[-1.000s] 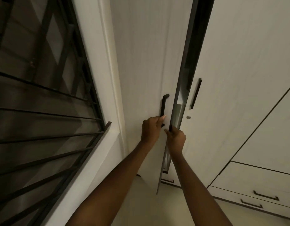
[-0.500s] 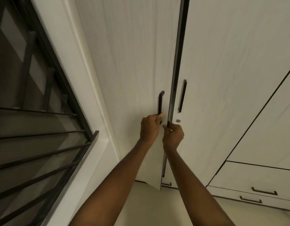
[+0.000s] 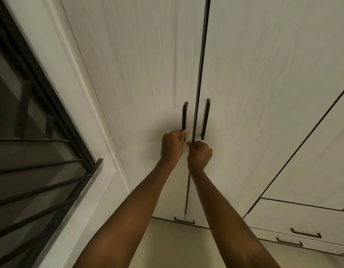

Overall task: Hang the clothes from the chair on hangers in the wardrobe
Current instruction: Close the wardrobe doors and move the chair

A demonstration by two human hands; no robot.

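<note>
Both hands are seen raised against the wardrobe (image 3: pixel 264 93), reached there by two bare forearms stretched up from the bottom of the view. The left hand (image 3: pixel 172 147) is curled closed around the lower end of the left door handle (image 3: pixel 184 116), with the thumb laid up along the bar. The right hand (image 3: pixel 200 154) is closed in a loose fist just right of it, with its fingertips pinched at the dark seam between the two doors; what exactly is gripped there cannot be told.

The wardrobe is a tall, pale, wood-grain unit that fills most of the view. Its long axis runs upright, and its fronts are faced toward the viewer. The left door (image 3: pixel 138 84) and right door (image 3: pixel 254 84) are met at a thin dark vertical gap, so the doors are seen nearly closed. The right door handle (image 3: pixel 206 118), a slim dark upright bar, is set just right of the gap and is not touched. Both handles are aligned parallel to the seam.

Below the doors, drawers (image 3: pixel 302 219) with dark bracket pulls are seen at the wardrobe's lower right. To the wardrobe's left, a white frame is followed by a window (image 3: pixel 32 151) crossed by dark bars. No clothes or hangers are visible.
</note>
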